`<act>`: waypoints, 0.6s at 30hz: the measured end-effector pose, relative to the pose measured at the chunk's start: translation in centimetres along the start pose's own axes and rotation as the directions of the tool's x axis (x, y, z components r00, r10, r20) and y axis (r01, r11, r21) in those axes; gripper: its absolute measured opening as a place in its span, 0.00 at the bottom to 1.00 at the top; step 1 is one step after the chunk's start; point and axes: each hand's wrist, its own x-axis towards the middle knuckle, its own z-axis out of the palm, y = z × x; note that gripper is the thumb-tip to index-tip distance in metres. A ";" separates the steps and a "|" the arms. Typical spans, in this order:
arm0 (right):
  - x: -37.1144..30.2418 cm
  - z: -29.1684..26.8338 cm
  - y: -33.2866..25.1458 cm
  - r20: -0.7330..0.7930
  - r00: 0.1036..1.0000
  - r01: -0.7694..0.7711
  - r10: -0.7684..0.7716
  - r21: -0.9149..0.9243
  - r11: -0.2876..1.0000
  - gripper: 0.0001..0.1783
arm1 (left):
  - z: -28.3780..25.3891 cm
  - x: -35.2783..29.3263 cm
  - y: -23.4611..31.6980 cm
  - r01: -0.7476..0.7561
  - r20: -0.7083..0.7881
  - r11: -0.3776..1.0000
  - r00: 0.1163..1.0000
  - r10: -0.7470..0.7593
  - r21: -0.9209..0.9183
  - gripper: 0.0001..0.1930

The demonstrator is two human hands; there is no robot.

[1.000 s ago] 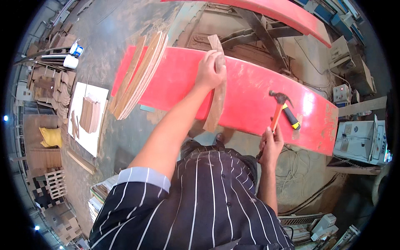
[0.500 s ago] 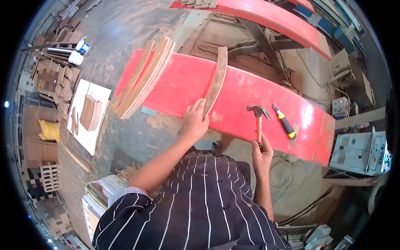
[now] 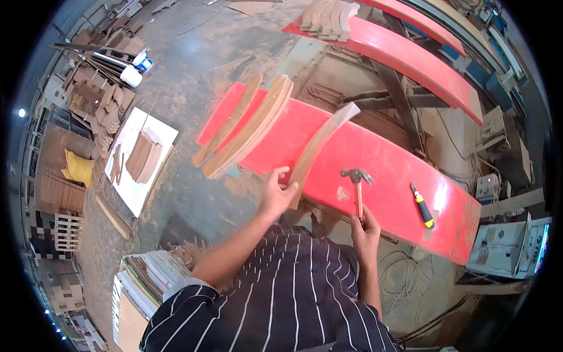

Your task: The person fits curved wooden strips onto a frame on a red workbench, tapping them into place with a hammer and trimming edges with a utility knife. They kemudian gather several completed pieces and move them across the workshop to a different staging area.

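Observation:
A curved wooden strip (image 3: pixel 317 146) lies across the red bench top (image 3: pixel 381 170), its near end overhanging the front edge. My left hand (image 3: pixel 274 195) is beside that near end, thumb and index finger spread apart, the thumb close to or touching the wood. In my right hand (image 3: pixel 366 230) is a claw hammer (image 3: pixel 359 193), gripped by its handle with the head raised over the bench. A yellow-and-black utility knife (image 3: pixel 422 206) rests on the red surface to the right. Further left on the bench, several curved strips stand in a stack (image 3: pixel 252 132), with another strip (image 3: pixel 231 120) alongside.
Beyond is a second red bench (image 3: pixel 404 61) bearing a pile of curved wood pieces (image 3: pixel 328 19). On the floor at left, a white board (image 3: pixel 132 196) carries more pieces. A pale machine (image 3: pixel 501 246) stands at the right end; cables (image 3: pixel 404 281) coil below the bench.
The view has shifted, so the scene sits lower and further right. My left fingers have come apart from the curved strip, which now lies more slanted. The hammer stays in my right hand.

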 end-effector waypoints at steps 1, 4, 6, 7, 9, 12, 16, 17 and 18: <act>-0.2 0.3 0.6 -0.018 1.000 -0.015 0.015 -0.024 1.000 0.23 | -0.3 -0.4 0.1 0.038 0.033 0.999 0.999 -0.037 -0.032 0.26; -0.4 1.4 -0.2 0.023 0.996 -0.082 0.082 -0.019 0.996 0.23 | -1.4 -1.6 -3.0 0.057 0.136 0.997 0.989 -0.063 0.051 0.33; -0.5 2.1 -0.3 0.009 0.999 -0.046 0.046 -0.055 0.997 0.22 | -2.3 -2.7 -1.9 0.203 0.310 0.979 0.931 -0.192 -0.004 0.37; -0.5 2.5 0.0 -0.003 1.000 -0.026 0.026 -0.063 0.998 0.22 | -2.5 -3.2 -1.9 0.210 0.368 0.977 0.907 -0.204 0.022 0.37; -0.4 2.9 0.4 0.016 0.999 -0.050 0.051 -0.057 0.997 0.21 | -2.4 -3.4 -2.5 0.315 0.536 0.949 0.802 -0.264 -0.004 0.33; -0.2 3.8 -0.5 0.039 0.981 -0.191 0.189 0.043 0.981 0.20 | -1.7 -2.9 -2.3 0.416 0.652 0.908 0.702 -0.287 -0.048 0.22; 1.0 4.0 -3.0 -0.003 1.000 0.030 -0.030 -0.038 0.999 0.21 | 1.3 -0.9 -2.5 0.418 0.649 0.864 0.746 -0.149 -0.282 0.11; 0.9 4.0 -4.4 0.010 0.999 0.044 -0.044 0.000 0.999 0.24 | 1.2 -0.4 -1.2 0.414 0.644 0.870 0.749 -0.157 -0.268 0.11; 0.5 4.0 -6.4 0.042 0.998 0.037 -0.038 0.033 0.999 0.26 | 2.2 0.2 -4.2 0.322 0.621 0.908 0.779 -0.091 -0.270 0.11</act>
